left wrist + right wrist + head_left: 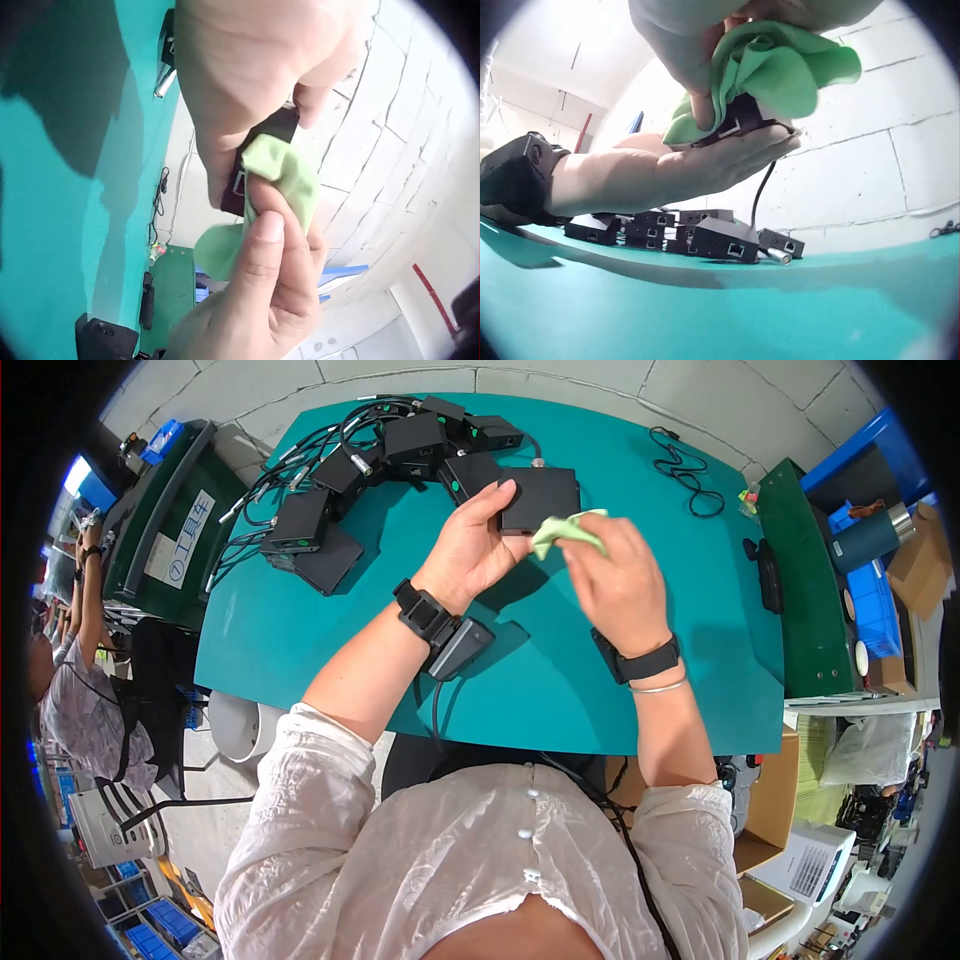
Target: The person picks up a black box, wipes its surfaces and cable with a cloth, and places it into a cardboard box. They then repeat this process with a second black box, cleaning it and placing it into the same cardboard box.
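Note:
My left hand [468,550] grips a flat black box [545,492] above the table, thumb along its near left corner. A cable connector shows at the box's far edge. In my right hand [622,585] a light green cloth [572,532] is pinched between thumb and fingers, right at the box's near edge. Seen from the left wrist, the cloth [289,176] overlaps the end of the box that has a socket. The right wrist view shows the cloth [780,75] draped over the box [751,116], which lies along the left fingers.
Several similar black boxes [415,440] with cables are piled at the back left of the green table [640,705]. A thin black cable [690,475] lies at the back right. A dark object [765,575] sits by the right edge, beside a green cabinet [815,590]. Another person [85,690] is at far left.

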The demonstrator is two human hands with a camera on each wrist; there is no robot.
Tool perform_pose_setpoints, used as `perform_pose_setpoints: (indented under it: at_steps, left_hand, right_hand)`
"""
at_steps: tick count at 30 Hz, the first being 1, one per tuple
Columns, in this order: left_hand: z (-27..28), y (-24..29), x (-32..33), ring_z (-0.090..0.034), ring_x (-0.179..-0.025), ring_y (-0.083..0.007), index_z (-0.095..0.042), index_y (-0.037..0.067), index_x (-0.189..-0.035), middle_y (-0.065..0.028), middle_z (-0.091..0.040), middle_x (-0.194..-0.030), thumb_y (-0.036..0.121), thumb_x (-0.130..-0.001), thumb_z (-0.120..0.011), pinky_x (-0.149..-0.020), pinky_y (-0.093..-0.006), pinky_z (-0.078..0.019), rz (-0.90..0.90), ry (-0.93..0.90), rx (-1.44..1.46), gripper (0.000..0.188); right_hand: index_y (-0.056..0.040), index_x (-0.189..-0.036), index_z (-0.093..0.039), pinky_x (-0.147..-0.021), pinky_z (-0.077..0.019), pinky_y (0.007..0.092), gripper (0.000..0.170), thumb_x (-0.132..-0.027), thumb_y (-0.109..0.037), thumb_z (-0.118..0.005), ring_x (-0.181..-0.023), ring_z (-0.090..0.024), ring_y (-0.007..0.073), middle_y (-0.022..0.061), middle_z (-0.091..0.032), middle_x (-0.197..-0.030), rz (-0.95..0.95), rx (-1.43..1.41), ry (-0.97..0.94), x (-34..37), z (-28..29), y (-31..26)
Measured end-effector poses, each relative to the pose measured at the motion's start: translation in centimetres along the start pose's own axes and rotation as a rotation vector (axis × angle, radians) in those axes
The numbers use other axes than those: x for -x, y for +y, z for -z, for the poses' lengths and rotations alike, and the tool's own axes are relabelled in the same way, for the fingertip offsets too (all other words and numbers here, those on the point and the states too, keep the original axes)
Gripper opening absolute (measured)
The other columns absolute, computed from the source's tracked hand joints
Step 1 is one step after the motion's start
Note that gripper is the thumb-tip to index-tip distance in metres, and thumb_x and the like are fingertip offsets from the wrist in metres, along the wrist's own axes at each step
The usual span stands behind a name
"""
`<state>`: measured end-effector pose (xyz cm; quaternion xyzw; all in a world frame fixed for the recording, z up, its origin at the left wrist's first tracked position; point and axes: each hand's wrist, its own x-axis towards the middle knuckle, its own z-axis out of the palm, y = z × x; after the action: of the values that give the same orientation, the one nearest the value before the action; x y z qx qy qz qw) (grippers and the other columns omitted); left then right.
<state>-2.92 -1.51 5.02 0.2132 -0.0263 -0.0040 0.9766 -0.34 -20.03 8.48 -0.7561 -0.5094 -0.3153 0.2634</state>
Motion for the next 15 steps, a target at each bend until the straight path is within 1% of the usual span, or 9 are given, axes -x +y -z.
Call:
perform_pose_setpoints:
  at_steps: [2,4,5,6,8,9,10,12,15]
  left_hand:
    - [-0.2,0.1,0.0,-0.05,-0.122,-0.0345,-0.038,-0.005,-0.133,-0.0229,-0.046,-0.134,0.019,-0.098,-0.047,-0.102,-0.0496,-0.0455,-0.029,-0.078,0.075,0.043]
    - [-0.2,0.8,0.2,-0.05,-0.122,-0.036,-0.038,-0.005,-0.134,-0.0227,-0.046,-0.134,0.018,-0.099,-0.045,-0.101,-0.0522,-0.0463,0.006,-0.087,0.127,0.042]
    - [-0.3,0.9,0.2,-0.05,-0.122,-0.0367,-0.037,-0.005,-0.134,-0.0229,-0.045,-0.135,0.018,-0.099,-0.044,-0.1,-0.0526,-0.0466,0.018,-0.115,0.129,0.042]
    - [-0.4,0.9,0.1,-0.05,-0.122,-0.0374,-0.036,-0.005,-0.135,-0.023,-0.045,-0.135,0.017,-0.099,-0.044,-0.1,-0.0529,-0.0469,0.031,-0.145,0.131,0.043]
    - [-0.3,0.6,0.1,-0.047,-0.125,-0.0374,-0.034,-0.004,-0.136,-0.0231,-0.043,-0.137,0.017,-0.099,-0.045,-0.101,-0.0537,-0.0451,0.038,-0.151,0.131,0.045]
    - [-0.1,0.4,0.1,-0.044,-0.128,-0.0374,-0.031,-0.004,-0.138,-0.0232,-0.041,-0.138,0.016,-0.098,-0.046,-0.103,-0.0546,-0.0433,0.045,-0.155,0.128,0.047]
    - [0.1,0.4,0.0,-0.044,-0.128,-0.0374,-0.031,-0.004,-0.138,-0.0232,-0.041,-0.138,0.016,-0.098,-0.046,-0.103,-0.0546,-0.0433,0.047,-0.155,0.128,0.047]
    - [0.3,0.3,-0.2,-0.045,-0.126,-0.0373,-0.032,-0.003,-0.138,-0.0229,-0.04,-0.139,0.014,-0.097,-0.047,-0.103,-0.054,-0.0437,0.009,-0.147,0.038,0.047]
    - [-0.1,0.3,0.1,-0.05,-0.122,-0.0349,-0.035,-0.002,-0.136,-0.0208,-0.044,-0.135,0.013,-0.097,-0.048,-0.101,-0.0518,-0.0461,-0.071,-0.141,-0.151,0.043]
  right_hand:
    - [-0.0056,-0.089,-0.067,-0.071,-0.05,0.0342,0.01,-0.079,-0.007,-0.067,-0.087,-0.058,0.0249,0.0075,-0.059,-0.099,-0.024,0.034,0.009,0.4,0.2,1.2]
    - [-0.004,-0.092,-0.069,-0.07,-0.0499,0.0343,0.011,-0.083,-0.007,-0.063,-0.086,-0.059,0.0268,0.0114,-0.058,-0.1,-0.393,-0.047,0.095,1.2,-0.1,2.7]
    - [-0.0044,-0.099,-0.07,-0.07,-0.0494,0.0314,0.015,-0.087,-0.007,-0.06,-0.084,-0.059,0.0235,0.0118,-0.057,-0.102,-0.481,-0.111,0.126,1.3,0.1,3.1]
    - [-0.0044,-0.099,-0.07,-0.07,-0.0494,0.0314,0.015,-0.087,-0.007,-0.06,-0.084,-0.059,0.0235,0.0118,-0.057,-0.102,-0.479,-0.108,0.129,1.3,0.0,3.3]
    - [-0.0066,-0.105,-0.07,-0.071,-0.0487,0.0279,0.019,-0.09,-0.008,-0.059,-0.085,-0.058,0.018,0.0089,-0.055,-0.105,-0.657,-0.5,0.224,1.3,-0.1,3.0]
    - [-0.0083,-0.109,-0.07,-0.072,-0.0478,0.0254,0.021,-0.092,-0.009,-0.058,-0.086,-0.057,0.0148,0.0075,-0.054,-0.106,-0.638,-0.663,0.26,1.0,-0.2,2.3]
    - [-0.0073,-0.109,-0.069,-0.072,-0.048,0.0257,0.021,-0.091,-0.007,-0.058,-0.087,-0.058,0.0161,0.0088,-0.055,-0.105,-0.544,-0.608,0.25,1.1,-0.4,2.1]
    - [-0.0062,-0.109,-0.069,-0.072,-0.048,0.0262,0.022,-0.091,-0.006,-0.057,-0.087,-0.058,0.0171,0.0102,-0.055,-0.104,-0.394,-0.48,0.094,0.9,0.0,0.9]
    - [-0.0038,-0.112,-0.067,-0.076,-0.0479,0.0286,0.023,-0.092,-0.009,-0.057,-0.09,-0.058,0.0204,0.0117,-0.056,-0.104,-0.45,-0.51,0.082,0.9,-1.0,0.3]
